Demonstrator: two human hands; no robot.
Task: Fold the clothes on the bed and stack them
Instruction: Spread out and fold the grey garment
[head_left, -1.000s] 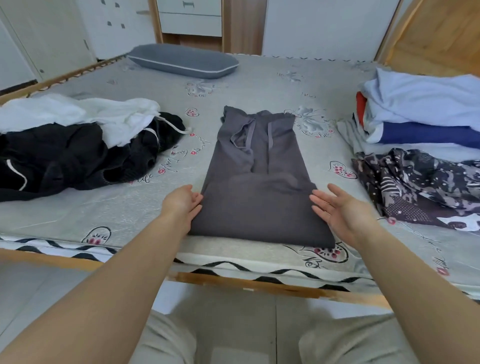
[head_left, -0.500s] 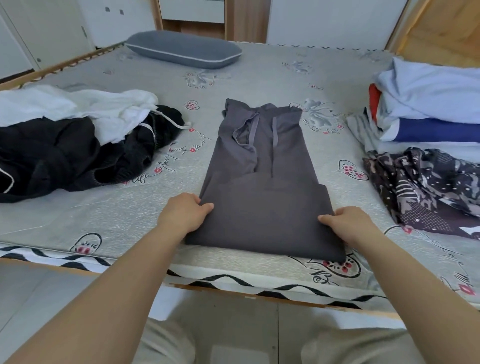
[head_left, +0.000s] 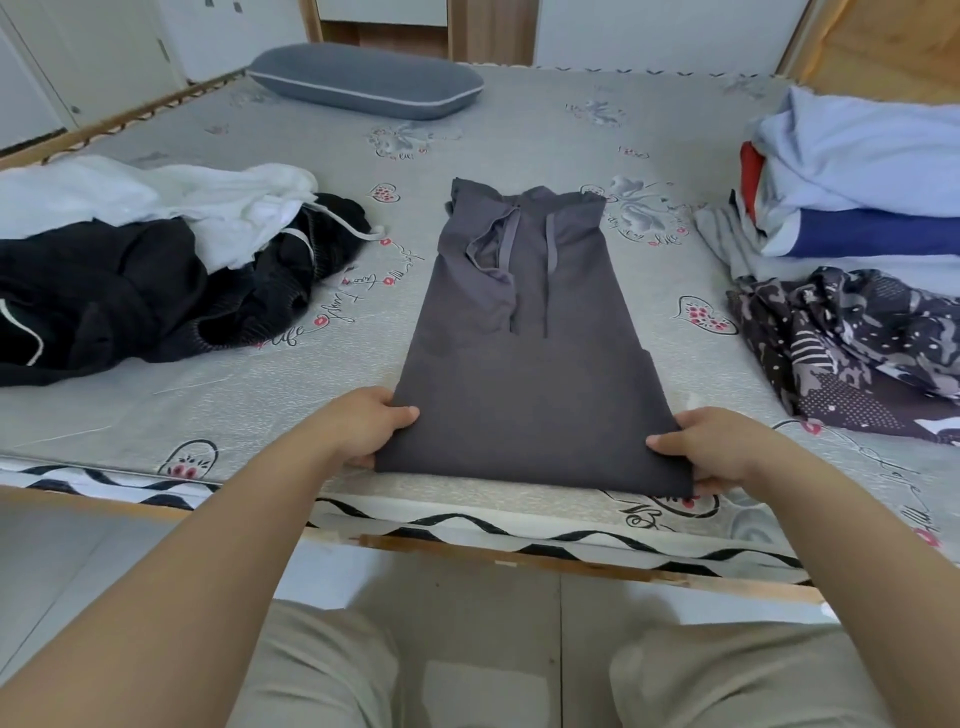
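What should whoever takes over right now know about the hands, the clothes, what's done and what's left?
Left hand and right hand: each has a grip on a near corner of the grey garment, lying narrow-folded mid-bed.
Unfolded pile, black and white, lies at left.
Folded stack sits at right, with a patterned garment in front of it.
Done: grey garment's lengthwise fold.
Left: fold it shorter, stack it, then the left pile.

Your fingers (head_left: 363, 460) vanish under the grey garment (head_left: 524, 364), so your grip is half hidden. The black clothes (head_left: 104, 301) and the folded stack (head_left: 872, 208) run off the frame's edges.
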